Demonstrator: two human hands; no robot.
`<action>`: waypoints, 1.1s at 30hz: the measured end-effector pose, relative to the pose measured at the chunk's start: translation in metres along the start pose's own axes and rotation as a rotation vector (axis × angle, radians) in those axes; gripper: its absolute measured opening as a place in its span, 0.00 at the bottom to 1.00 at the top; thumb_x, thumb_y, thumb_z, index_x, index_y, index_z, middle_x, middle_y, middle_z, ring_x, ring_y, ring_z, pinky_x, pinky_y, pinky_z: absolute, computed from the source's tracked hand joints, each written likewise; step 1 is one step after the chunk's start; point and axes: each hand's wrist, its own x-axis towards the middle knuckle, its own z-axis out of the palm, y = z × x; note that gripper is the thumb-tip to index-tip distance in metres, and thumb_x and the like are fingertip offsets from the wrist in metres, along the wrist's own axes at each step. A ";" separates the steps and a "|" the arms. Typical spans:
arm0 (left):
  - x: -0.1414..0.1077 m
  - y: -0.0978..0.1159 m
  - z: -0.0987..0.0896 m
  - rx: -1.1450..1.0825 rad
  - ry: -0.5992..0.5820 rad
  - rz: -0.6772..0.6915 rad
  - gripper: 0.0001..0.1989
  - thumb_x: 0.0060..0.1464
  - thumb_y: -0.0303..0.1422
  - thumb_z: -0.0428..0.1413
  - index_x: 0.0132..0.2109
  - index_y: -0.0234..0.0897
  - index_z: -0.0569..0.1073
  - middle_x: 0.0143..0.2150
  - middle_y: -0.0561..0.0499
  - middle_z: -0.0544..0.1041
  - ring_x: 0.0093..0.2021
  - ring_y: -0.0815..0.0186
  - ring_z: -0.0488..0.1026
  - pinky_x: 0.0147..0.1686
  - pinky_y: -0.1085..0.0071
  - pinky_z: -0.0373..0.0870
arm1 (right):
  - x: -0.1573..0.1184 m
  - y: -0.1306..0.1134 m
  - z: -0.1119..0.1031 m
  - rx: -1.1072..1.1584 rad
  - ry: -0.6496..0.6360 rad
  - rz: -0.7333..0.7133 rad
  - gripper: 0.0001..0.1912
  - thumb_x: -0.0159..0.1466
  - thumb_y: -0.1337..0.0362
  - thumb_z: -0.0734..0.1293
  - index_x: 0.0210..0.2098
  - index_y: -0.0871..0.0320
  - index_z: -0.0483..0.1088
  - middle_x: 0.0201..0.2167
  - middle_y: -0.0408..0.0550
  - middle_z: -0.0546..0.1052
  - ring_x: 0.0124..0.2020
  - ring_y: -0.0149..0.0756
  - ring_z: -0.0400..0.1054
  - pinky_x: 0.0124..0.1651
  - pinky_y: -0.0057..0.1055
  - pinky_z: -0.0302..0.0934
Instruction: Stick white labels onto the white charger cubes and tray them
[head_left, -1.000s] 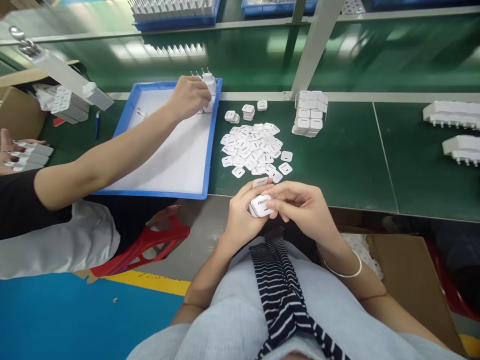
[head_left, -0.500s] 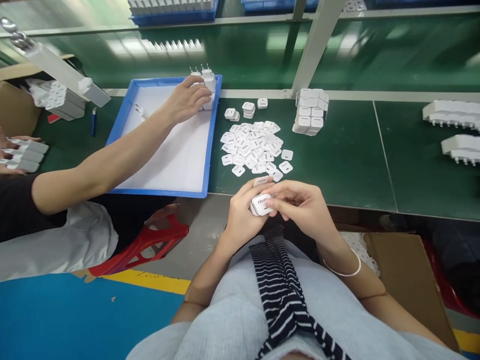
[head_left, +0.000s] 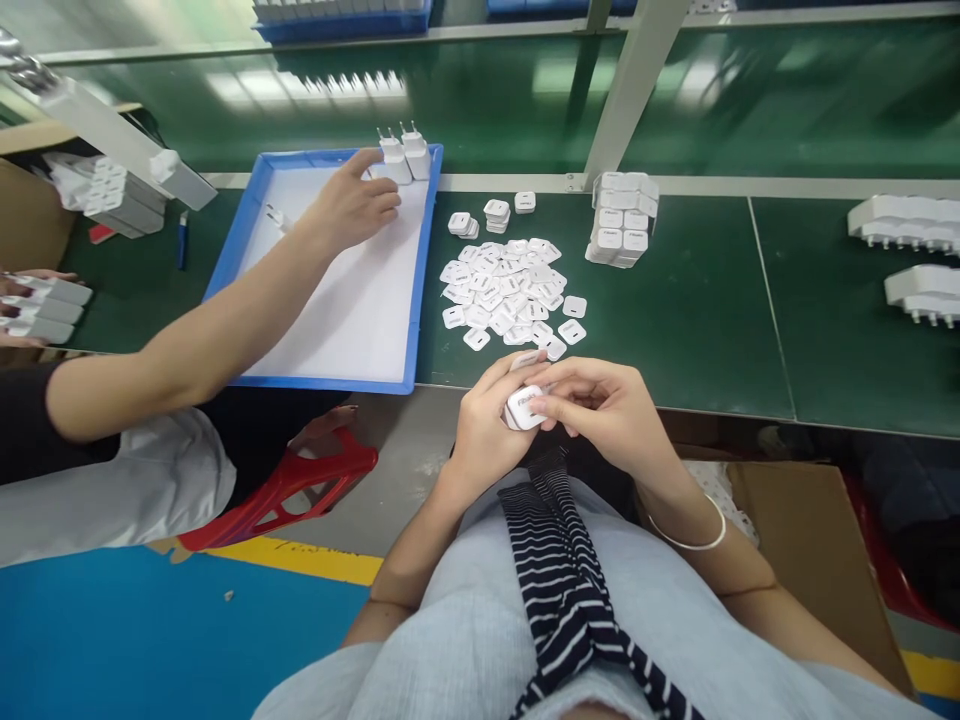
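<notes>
My left hand [head_left: 487,425] is closed round a white rounded-square piece [head_left: 525,407] with dark print, held just off the table's front edge. Whether it is one charger or several stacked cover plates, I cannot tell. My right hand [head_left: 600,405] pinches the same piece, thumb on its printed face. Another white plate [head_left: 528,360] rests at the fingers of my left hand. Just beyond both hands, a loose heap of white slotted cover plates [head_left: 506,295] lies on the green table [head_left: 697,330], with small stacks of plates [head_left: 496,215] behind it.
On the left, a co-worker's hand [head_left: 360,200] is over a blue-rimmed tray [head_left: 411,330] near upright white plug chargers [head_left: 394,158]. A block of chargers [head_left: 622,225] stands by the white post [head_left: 630,95]. Charger rows [head_left: 904,225] lie far right. A red stool [head_left: 322,480] is at lower left.
The co-worker's hand has drawn back left from the chargers in the tray, leaving them more visible. The piece in my hands has tilted slightly; my hands have hardly moved.
</notes>
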 end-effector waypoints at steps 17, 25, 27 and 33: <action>0.000 -0.005 -0.001 0.104 0.002 0.170 0.15 0.58 0.27 0.62 0.52 0.37 0.77 0.55 0.42 0.80 0.54 0.61 0.80 0.52 0.66 0.79 | 0.003 -0.004 -0.004 0.053 -0.043 0.140 0.24 0.54 0.60 0.80 0.31 0.55 0.59 0.18 0.41 0.78 0.15 0.24 0.62 0.20 0.20 0.55; 0.001 -0.006 -0.002 0.127 -0.012 0.225 0.15 0.59 0.26 0.60 0.53 0.37 0.76 0.55 0.42 0.80 0.53 0.61 0.80 0.51 0.65 0.80 | 0.004 -0.004 -0.006 0.066 -0.068 0.167 0.25 0.53 0.60 0.80 0.30 0.55 0.58 0.18 0.41 0.77 0.15 0.24 0.62 0.20 0.19 0.54; 0.002 -0.007 -0.002 0.128 -0.016 0.240 0.15 0.59 0.25 0.60 0.54 0.36 0.76 0.55 0.42 0.80 0.53 0.61 0.80 0.50 0.66 0.80 | 0.004 -0.004 -0.006 0.069 -0.074 0.168 0.25 0.53 0.61 0.80 0.30 0.55 0.58 0.18 0.41 0.77 0.15 0.24 0.62 0.20 0.19 0.54; 0.003 -0.006 -0.002 0.114 -0.032 0.263 0.16 0.58 0.24 0.61 0.53 0.36 0.76 0.54 0.42 0.80 0.52 0.62 0.80 0.50 0.67 0.79 | 0.006 -0.003 -0.008 0.025 -0.090 0.175 0.25 0.54 0.60 0.80 0.31 0.55 0.58 0.17 0.40 0.77 0.15 0.25 0.62 0.20 0.20 0.54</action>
